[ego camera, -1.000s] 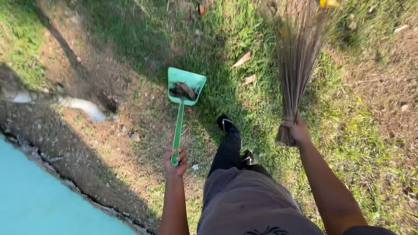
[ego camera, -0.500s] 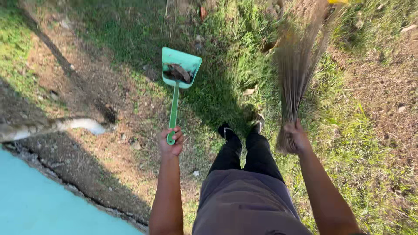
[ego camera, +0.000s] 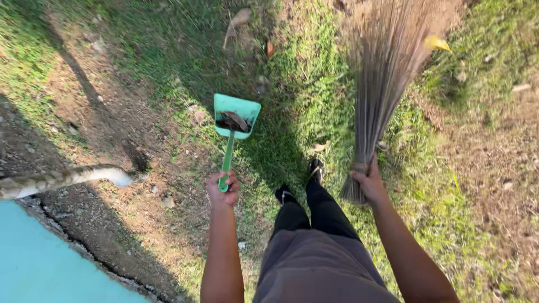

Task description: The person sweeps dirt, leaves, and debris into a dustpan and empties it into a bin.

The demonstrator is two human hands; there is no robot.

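Observation:
My left hand [ego camera: 223,189] grips the handle of a green dustpan [ego camera: 236,115], held out over the ground with dry leaves lying in its pan. My right hand [ego camera: 368,182] holds a stick broom [ego camera: 382,78] by its bound end, with the long brown bristles fanned forward over the grass and a yellow leaf [ego camera: 437,42] caught near the tips. Below me are my dark trousers and black shoes [ego camera: 315,168], standing on the grass between the two hands.
A pale root or hose-like pipe [ego camera: 62,178] lies across bare soil at the left. A turquoise slab [ego camera: 45,269] with a cracked dark edge fills the lower left corner. Dry leaves [ego camera: 240,18] lie scattered on grass ahead; bare dirt lies at right.
I have stepped forward over the grass, both feet now together. The dustpan and broom have stayed held out in front, and the pale pipe at the left has come closer.

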